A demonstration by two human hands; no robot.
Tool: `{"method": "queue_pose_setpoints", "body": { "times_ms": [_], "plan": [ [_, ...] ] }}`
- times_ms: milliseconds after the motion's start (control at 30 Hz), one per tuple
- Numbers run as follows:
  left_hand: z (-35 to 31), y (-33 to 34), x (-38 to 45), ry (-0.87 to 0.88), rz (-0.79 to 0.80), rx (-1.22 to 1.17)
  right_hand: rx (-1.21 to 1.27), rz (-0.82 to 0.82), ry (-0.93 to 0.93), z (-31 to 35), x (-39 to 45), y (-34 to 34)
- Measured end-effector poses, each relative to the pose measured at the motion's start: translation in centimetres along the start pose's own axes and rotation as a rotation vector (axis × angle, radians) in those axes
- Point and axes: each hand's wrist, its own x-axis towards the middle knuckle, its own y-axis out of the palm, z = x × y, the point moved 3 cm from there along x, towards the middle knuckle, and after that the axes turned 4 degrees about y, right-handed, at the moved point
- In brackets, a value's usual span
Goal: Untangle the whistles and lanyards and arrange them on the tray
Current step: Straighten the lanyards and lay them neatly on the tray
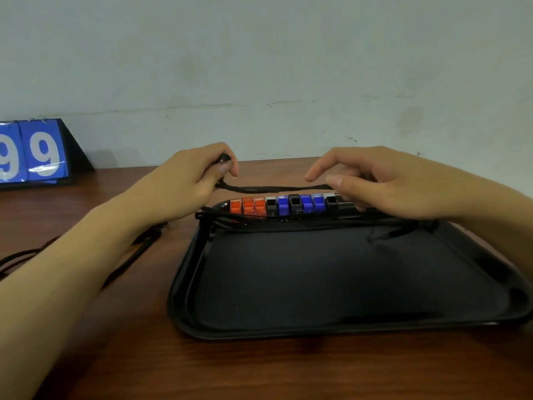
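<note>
1. A black rectangular plastic tray (340, 330) lies on the brown wooden table (259, 368), below and nearer than both hands.
2. A row of orange, blue and black plastic whistles (284, 204) stands along the tray's far edge, between the left hand (184, 180) and right hand (383, 180).
3. A black cord lanyard (274, 188) stretches from hand to hand above the row.
4. More loose black cords (138, 243) lie on the table under the left forearm.
5. A blue flip-number scoreboard (34, 153) stands far left of the left hand, against the wall.

We are seeing dim, soft, slightly blurry footage, edges bowing outward, faint glare glinting on the black tray's rim (490, 323).
</note>
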Motion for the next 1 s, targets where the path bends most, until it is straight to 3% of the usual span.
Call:
{"method": "queue_pose_setpoints", "body": {
  "times_ms": [133, 300, 533, 800, 900, 1000],
  "plan": [
    [0.9, -0.4, -0.2, -0.007, -0.067, 0.012, -0.178, -0.032, 0.047, -1.0, 0.1, -0.4],
    [1.8, 0.1, -0.4, 0.000, -0.040, 0.057, -0.311, -0.082, 0.125, -2.9, 0.1, -2.0],
    [2.9, -0.2, -0.5, -0.038, -0.022, 0.095, -0.091, -0.090, 0.194, -3.3, -0.5, -2.8],
    [4.3, 0.1, -0.9, -0.106, -0.005, 0.138, -0.361, -0.033, 0.233, -4.6, -0.2, -2.7],
    [4.4, -0.1, -1.0, -0.110, -0.021, 0.121, -0.289, -0.056, 0.269, -5.0, -0.1, -3.0],
    [4.1, -0.1, -1.0, -0.105, -0.005, 0.101, -0.020, -0.068, 0.353, -5.6, -0.4, -2.8]
  ]
}}
